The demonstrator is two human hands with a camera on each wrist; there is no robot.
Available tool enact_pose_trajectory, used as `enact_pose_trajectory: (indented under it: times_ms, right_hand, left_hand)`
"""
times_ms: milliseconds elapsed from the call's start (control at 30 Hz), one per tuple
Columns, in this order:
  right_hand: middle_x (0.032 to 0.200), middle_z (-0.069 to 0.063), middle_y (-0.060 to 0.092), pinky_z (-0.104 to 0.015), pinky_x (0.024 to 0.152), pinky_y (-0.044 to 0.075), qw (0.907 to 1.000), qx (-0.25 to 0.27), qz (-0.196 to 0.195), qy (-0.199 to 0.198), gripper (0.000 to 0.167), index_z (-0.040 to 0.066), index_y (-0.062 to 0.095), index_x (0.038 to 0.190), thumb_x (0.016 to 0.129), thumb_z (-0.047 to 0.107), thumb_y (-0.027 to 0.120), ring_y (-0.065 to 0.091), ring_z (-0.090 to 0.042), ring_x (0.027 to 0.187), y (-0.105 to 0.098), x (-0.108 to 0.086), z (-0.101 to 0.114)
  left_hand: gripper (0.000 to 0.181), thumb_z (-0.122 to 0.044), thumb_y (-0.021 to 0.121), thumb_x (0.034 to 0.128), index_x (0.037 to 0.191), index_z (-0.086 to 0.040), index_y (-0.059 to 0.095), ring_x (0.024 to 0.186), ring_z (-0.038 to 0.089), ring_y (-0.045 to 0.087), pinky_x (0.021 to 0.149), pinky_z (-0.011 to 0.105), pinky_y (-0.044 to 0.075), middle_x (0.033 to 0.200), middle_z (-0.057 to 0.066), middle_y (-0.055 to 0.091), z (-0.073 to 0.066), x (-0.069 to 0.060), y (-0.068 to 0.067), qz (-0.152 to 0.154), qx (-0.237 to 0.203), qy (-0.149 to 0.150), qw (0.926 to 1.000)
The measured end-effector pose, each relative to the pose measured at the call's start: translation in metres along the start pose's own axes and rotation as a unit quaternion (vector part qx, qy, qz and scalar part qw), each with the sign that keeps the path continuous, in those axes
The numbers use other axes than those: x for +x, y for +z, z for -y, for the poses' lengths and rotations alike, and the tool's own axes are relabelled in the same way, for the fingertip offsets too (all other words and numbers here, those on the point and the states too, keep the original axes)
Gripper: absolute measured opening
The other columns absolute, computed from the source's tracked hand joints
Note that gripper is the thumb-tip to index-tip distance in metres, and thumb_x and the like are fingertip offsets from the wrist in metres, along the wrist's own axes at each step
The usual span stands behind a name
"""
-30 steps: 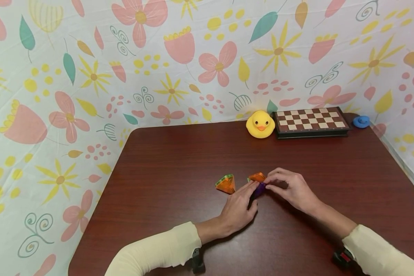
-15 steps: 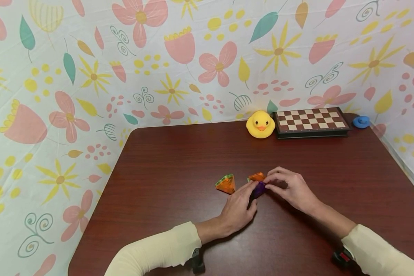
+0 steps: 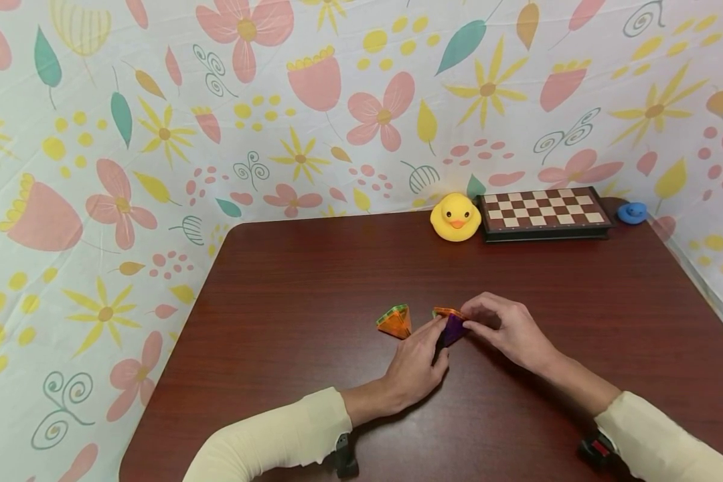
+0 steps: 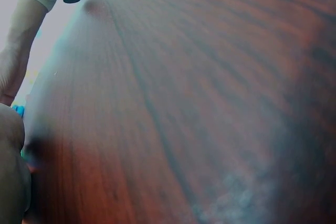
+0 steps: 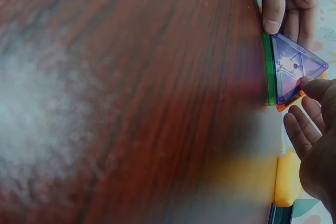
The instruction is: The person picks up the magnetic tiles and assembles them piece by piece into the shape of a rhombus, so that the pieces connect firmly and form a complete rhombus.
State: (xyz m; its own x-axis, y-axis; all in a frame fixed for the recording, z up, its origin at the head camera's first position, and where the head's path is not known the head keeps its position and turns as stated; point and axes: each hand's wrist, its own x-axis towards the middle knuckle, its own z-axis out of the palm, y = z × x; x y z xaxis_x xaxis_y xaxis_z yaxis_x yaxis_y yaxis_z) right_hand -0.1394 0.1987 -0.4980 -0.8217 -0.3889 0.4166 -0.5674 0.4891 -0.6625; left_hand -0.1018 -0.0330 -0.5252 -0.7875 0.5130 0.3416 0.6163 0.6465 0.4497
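Note:
In the head view, both hands meet over a small build of translucent triangular magnetic tiles at the table's middle. A purple triangle tile (image 5: pixel 294 66) stands on a green tile (image 5: pixel 270 72), with an orange tile (image 3: pixel 450 311) behind it. My left hand (image 3: pixel 418 365) holds the near left corner of the build, its thumb at the purple tile's corner in the right wrist view. With the thumb on the purple tile and fingertips by the orange one, my right hand (image 3: pixel 512 328) pinches the build. The left wrist view shows little of the tiles.
Left of the hands sits another orange and green tile pyramid (image 3: pixel 397 321). Along the back of the brown table (image 3: pixel 301 268) are a yellow rubber duck (image 3: pixel 455 217), a checkered board box (image 3: pixel 545 214) and a small blue duck (image 3: pixel 632 213). A floral cloth hangs behind.
The orange tile has tipped and now looks narrower from above, against the purple tile. More of the purple tile shows between the hands. The left hand has barely moved.

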Motion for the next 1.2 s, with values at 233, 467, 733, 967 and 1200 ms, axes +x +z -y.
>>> enact_pose_trajectory:
  times_ms: [233,467,733,967,1200]
  right_hand:
    - [0.114,-0.001,0.076,-0.037,0.081,0.063,0.9997,-0.004,0.021,0.010,0.044,0.008,0.076,0.122,0.083,-0.006,0.088,0.075,-0.016,0.097,0.001,-0.001,0.001]
    - [0.114,-0.002,0.077,-0.044,0.084,0.063,0.9992,-0.021,0.029,0.020,0.042,0.009,0.078,0.119,0.082,-0.009,0.087,0.075,-0.021,0.102,0.003,0.000,0.002]
    - [0.110,0.000,0.078,-0.046,0.084,0.063,0.9989,-0.036,0.022,0.019,0.037,0.010,0.080,0.115,0.083,-0.006,0.088,0.075,-0.021,0.102,0.004,-0.001,0.003]
    - [0.109,0.002,0.078,-0.045,0.083,0.063,0.9989,-0.030,0.024,0.028,0.036,0.012,0.079,0.115,0.084,-0.004,0.087,0.075,-0.019,0.100,0.003,-0.002,0.003]
    - [0.115,0.000,0.077,-0.046,0.085,0.062,0.9987,-0.027,0.030,0.032,0.044,0.011,0.078,0.123,0.083,-0.005,0.088,0.075,-0.020,0.104,0.002,-0.003,0.004]
  left_hand:
    - [0.057,-0.012,0.067,0.1030,0.156,-0.002,0.049,0.144,0.018,0.051,0.111,0.029,0.048,0.154,0.015,0.056,0.000,0.000,-0.001,0.003,0.001,-0.001,1.0000]
    - [0.059,-0.011,0.068,0.1026,0.157,-0.001,0.048,0.144,0.020,0.052,0.110,0.031,0.049,0.154,0.017,0.055,0.000,0.000,-0.005,-0.001,0.005,0.007,1.0000]
    - [0.062,-0.012,0.067,0.1045,0.161,-0.003,0.043,0.144,0.020,0.052,0.110,0.032,0.049,0.156,0.017,0.054,-0.002,-0.006,-0.012,0.017,-0.017,-0.009,0.9997]
    - [0.060,-0.013,0.072,0.1020,0.158,-0.007,0.049,0.131,0.016,0.062,0.105,0.028,0.052,0.145,0.010,0.065,0.003,-0.013,-0.029,-0.005,-0.021,0.003,0.9998]
    - [0.049,-0.013,0.076,0.0995,0.145,-0.009,0.061,0.110,0.018,0.070,0.094,0.029,0.056,0.127,0.004,0.074,0.016,-0.018,-0.048,-0.051,-0.051,0.046,0.9963]
